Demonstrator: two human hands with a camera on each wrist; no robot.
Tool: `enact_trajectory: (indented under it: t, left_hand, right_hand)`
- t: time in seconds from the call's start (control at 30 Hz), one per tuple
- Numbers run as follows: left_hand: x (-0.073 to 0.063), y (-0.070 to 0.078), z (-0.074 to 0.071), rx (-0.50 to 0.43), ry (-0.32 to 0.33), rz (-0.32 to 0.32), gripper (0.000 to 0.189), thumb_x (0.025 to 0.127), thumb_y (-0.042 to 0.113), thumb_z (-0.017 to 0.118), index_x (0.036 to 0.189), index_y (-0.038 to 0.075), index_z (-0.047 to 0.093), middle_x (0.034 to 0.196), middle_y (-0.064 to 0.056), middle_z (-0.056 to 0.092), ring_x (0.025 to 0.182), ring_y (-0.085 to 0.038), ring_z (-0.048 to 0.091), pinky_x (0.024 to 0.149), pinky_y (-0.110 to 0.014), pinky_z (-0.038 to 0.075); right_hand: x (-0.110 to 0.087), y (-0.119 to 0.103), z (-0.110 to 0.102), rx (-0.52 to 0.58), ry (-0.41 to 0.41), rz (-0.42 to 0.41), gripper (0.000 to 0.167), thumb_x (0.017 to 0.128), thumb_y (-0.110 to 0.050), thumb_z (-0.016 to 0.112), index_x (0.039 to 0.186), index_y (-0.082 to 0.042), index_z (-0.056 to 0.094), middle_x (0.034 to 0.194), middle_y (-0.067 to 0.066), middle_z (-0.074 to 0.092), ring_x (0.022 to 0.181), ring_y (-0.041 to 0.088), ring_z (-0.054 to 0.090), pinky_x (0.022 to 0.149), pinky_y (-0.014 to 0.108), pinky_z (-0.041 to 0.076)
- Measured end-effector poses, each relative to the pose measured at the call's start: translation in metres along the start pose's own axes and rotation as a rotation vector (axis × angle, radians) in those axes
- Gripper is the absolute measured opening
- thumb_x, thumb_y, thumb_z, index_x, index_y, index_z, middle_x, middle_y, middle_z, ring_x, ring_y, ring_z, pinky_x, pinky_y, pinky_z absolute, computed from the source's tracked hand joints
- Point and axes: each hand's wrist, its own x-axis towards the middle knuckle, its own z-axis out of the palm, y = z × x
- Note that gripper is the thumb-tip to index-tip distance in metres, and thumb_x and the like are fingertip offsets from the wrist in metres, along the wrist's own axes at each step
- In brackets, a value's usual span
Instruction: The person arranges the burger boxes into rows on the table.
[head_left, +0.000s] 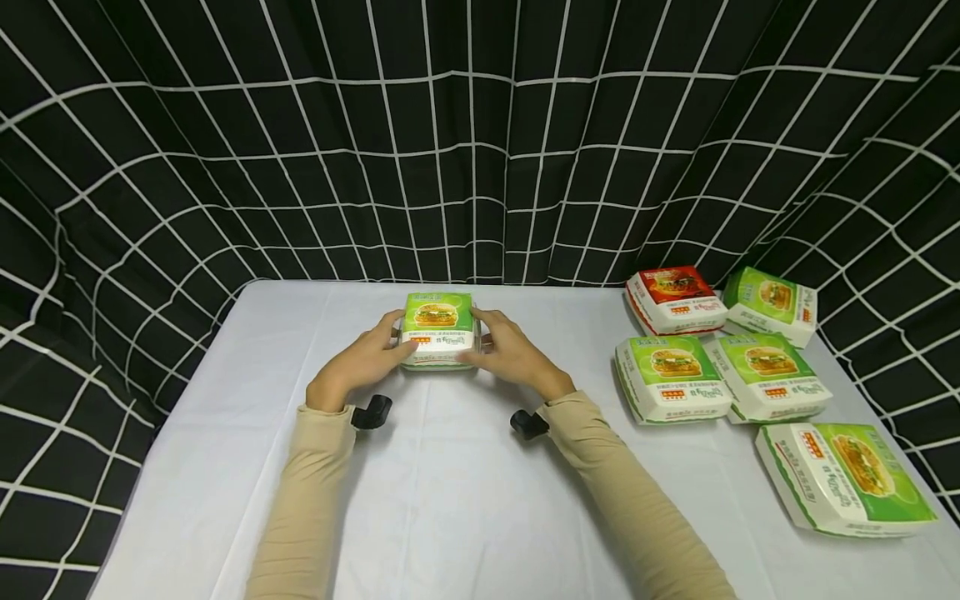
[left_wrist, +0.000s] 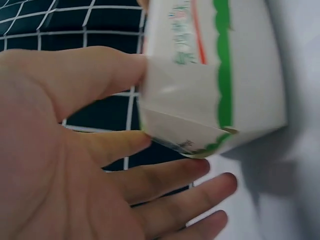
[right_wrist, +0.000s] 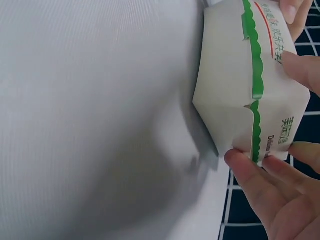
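At a white-covered bench with five closed burger boxes at right, contents hidden, a person's left hand and right hand flank a closed, squarish sixth box toward the far edge, neither clearly nearer, thumbs and spread fingers gripping its opposite sides.
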Motion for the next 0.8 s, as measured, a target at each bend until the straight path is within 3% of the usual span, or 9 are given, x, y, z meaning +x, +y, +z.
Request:
enact_trajectory:
  t: [0.17,0.5,0.8]
  left_hand:
    - [-0.007,-0.001,-0.008,0.013,-0.017,-0.036,0.066,0.103,0.033,0.047,0.157,0.010,0.016,0.150,-0.030,0.040,0.141,-0.044,0.038,0.116,-0.059,0.030]
    - [-0.016,-0.005,-0.019,0.040,-0.017,-0.058,0.066,0.102,0.030,0.048,0.155,0.006,0.018,0.143,-0.030,0.047,0.129,-0.041,0.050,0.108,-0.055,0.040]
    - [-0.020,-0.009,-0.026,0.054,-0.031,-0.086,0.067,0.101,0.028,0.047,0.155,0.003,0.018,0.141,-0.032,0.046,0.127,-0.041,0.050,0.106,-0.056,0.042]
  right_hand:
    - [0.003,-0.006,0.008,0.031,-0.008,-0.009,0.083,0.088,-0.023,0.076,0.153,0.002,0.030,0.149,0.020,0.041,0.120,0.033,0.059,0.101,0.036,0.052]
    - [0.005,-0.013,0.019,0.036,-0.004,-0.024,0.083,0.087,-0.023,0.077,0.153,-0.001,0.032,0.150,0.018,0.041,0.121,0.032,0.059,0.102,0.037,0.052]
    - [0.006,-0.016,0.027,0.041,0.000,-0.037,0.082,0.087,-0.024,0.078,0.152,-0.001,0.034,0.150,0.016,0.041,0.119,0.030,0.061,0.100,0.034,0.053]
